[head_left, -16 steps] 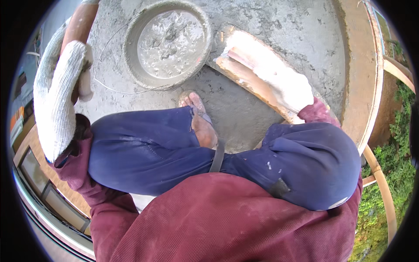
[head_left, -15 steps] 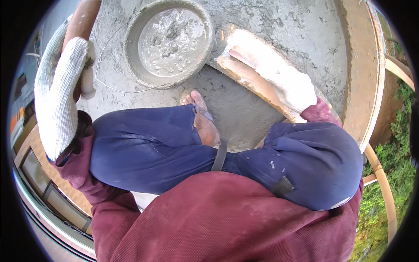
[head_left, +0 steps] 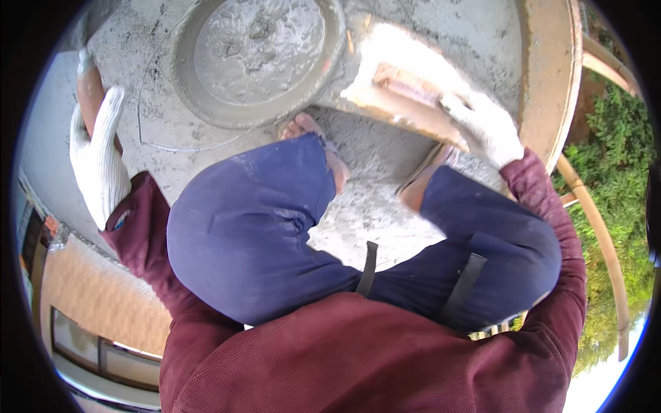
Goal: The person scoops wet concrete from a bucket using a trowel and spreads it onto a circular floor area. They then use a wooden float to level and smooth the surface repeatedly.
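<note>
At the far left my left hand (head_left: 102, 151), in a white knit glove, is wrapped round the brown handle of a trowel (head_left: 89, 96). The trowel's grey blade points away from me and is partly cut off by the rim of the view. My right hand (head_left: 485, 127), gloved too, closes on the near end of a wooden float (head_left: 358, 96) with a raised bar handle. Glare washes out part of the float, which lies slanted on the grey wet cement surface (head_left: 475, 34). Between my hands, farther off, stands a round bucket (head_left: 182, 76) of wet mortar.
The bucket's thin wire handle (head_left: 172, 149) lies out to its left. My bare feet (head_left: 303, 127) rest close to the bucket and float. A board edge (head_left: 547, 82) bounds the cement on the right, with bamboo poles (head_left: 599, 234) and green plants (head_left: 613, 165) beyond it.
The view has shifted. My left hand has tipped the trowel so its neck and blade show. My right hand stays at the float, its glove now clearer. My knees are wider apart.
</note>
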The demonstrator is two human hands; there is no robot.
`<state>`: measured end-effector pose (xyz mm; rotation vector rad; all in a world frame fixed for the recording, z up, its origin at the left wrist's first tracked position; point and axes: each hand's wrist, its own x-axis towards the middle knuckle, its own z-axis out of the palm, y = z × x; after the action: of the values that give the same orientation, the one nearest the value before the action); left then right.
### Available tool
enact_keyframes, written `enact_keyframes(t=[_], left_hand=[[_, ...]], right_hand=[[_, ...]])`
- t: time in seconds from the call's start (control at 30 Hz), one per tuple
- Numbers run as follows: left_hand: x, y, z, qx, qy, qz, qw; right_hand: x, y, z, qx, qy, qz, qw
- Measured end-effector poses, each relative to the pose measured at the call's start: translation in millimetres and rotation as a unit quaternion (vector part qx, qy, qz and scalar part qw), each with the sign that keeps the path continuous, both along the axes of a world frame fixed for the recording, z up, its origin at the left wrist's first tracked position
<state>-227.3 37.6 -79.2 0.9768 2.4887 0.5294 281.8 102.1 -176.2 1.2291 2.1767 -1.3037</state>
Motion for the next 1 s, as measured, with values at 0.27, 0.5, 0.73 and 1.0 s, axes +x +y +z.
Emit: enact_keyframes(t=[0.27, 0.5, 0.73, 1.0], left_hand=[[17.0, -67.7, -35.7, 0.118, -0.333, 0.133, 0.926], [-5.2, -60.9, 3.3, 0.349, -0.666, 0.075, 0.655], [48.3, -67.0, 20.9, 0.314, -0.350, 0.129, 0.873], [41.4, -67.0, -32.0, 0.269, -0.217, 0.226, 0.911]], right_hand=[[-15.6, -15.4, -7.4, -0.022, 0.004, -0.082, 0.996], [-18.3, -29.3, 29.2, -0.041, 0.090, -0.056, 0.993], [36.8, 14.1, 53.7, 0.183, 0.181, 0.032, 0.966], [-59.5, 118.9, -6.5, 0.443, 0.086, -0.079, 0.889]])
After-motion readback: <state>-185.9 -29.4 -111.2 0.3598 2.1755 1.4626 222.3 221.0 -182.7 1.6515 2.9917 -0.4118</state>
